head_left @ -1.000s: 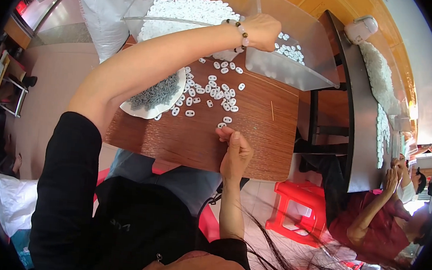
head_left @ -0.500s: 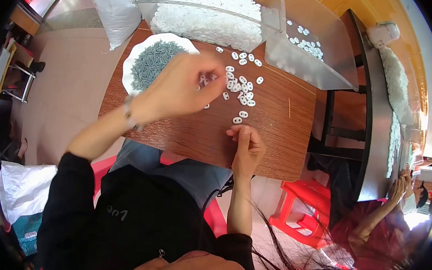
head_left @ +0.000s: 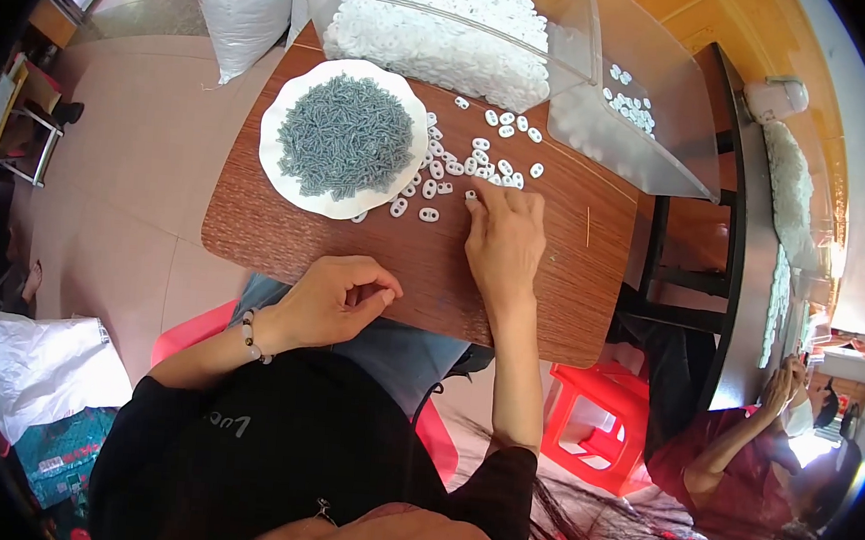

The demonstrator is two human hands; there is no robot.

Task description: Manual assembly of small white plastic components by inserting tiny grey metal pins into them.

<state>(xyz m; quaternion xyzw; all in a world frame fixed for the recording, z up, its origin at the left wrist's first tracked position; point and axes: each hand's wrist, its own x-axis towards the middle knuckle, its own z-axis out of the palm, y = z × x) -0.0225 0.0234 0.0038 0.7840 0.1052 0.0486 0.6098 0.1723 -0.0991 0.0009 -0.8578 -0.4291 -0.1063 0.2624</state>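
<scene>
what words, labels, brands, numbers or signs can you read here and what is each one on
Black top: a few pale letters on the front; I won't copy them out.
Teal package at lower left: printing, too small and blurred to read.
I can make out no other legible text.

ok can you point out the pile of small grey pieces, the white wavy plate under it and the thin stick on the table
pile of small grey pieces point(head_left: 347, 137): head view, middle of the pile
white wavy plate point(head_left: 270, 138): head view, left rim
thin stick point(head_left: 588, 227): head view, middle of its length
</scene>
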